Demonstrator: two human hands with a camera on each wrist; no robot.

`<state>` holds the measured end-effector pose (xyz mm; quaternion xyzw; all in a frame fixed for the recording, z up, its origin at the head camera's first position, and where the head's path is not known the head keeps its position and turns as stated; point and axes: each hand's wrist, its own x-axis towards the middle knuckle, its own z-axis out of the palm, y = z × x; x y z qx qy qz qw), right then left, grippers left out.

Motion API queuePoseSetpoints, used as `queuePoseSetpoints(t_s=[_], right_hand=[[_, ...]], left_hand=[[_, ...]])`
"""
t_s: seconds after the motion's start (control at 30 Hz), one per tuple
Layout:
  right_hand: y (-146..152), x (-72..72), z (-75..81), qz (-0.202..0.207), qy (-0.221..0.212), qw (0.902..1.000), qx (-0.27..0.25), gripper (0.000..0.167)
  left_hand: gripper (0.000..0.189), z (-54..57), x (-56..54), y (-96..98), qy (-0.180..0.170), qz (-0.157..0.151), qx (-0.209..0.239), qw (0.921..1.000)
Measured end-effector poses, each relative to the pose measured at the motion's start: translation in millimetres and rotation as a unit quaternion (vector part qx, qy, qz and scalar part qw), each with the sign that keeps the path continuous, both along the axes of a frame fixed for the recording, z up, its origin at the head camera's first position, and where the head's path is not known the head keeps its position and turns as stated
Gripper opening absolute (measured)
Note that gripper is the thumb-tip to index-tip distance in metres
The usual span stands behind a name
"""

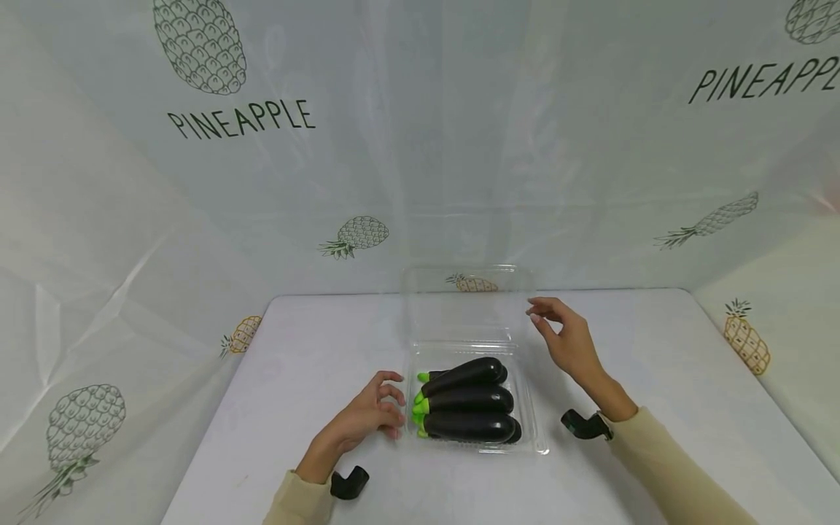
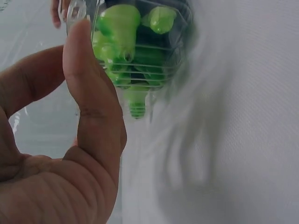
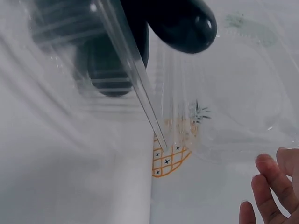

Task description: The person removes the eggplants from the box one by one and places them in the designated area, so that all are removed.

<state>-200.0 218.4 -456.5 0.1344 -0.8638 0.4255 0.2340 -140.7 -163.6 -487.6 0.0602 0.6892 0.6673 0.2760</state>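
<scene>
A clear plastic clamshell box [image 1: 530, 408] stands on the table with its hinged lid [image 1: 469, 317] raised at the back. Inside lie several dark eggplants [image 1: 469, 399] with bright green stems pointing left; the stems [image 2: 122, 28] show through the ribbed wall in the left wrist view. Beside the box's left rim is my left hand [image 1: 367, 412], fingers spread and loosely bent, with the thumb close to the rim. My right hand [image 1: 569, 343] is at the lid's right edge, thumb and fingertips apart; whether they touch the plastic is unclear.
The white table [image 1: 315, 335] meets a pale sheet [image 1: 420, 168] printed with pineapples at its back edge. Similar sheeting hangs at both sides. A small black device [image 1: 350, 483] sits at the left wrist, another black device [image 1: 586, 424] at the right.
</scene>
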Motion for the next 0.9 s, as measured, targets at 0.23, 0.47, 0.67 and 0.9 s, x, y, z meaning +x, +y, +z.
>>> queuePoseSetpoints(t_s=[0.23,0.47,0.67,0.9], right_hand=[[2,-5.3,-1.1,-0.004,-0.027,0.9996,0.007,0.030],[4,-12.2,-4.7,0.016,-0.052,0.9984,-0.011,0.031],[6,-17.8,-10.8,0.019,-0.078,0.9968,0.003,0.032],[7,-22.3,-17.0,0.032,-0.116,0.9927,0.014,0.034]], left_hand=[[0.069,-1.9,1.8,-2.0,-0.016,-0.024,0.025,0.9993],[0.045,-5.0,1.4,-0.7,-0.014,-0.022,0.016,0.9995],[0.043,-5.5,2.6,1.1,-0.023,-0.020,0.023,0.9993],[0.046,-4.9,4.7,1.1,-0.020,-0.028,0.024,0.9991]])
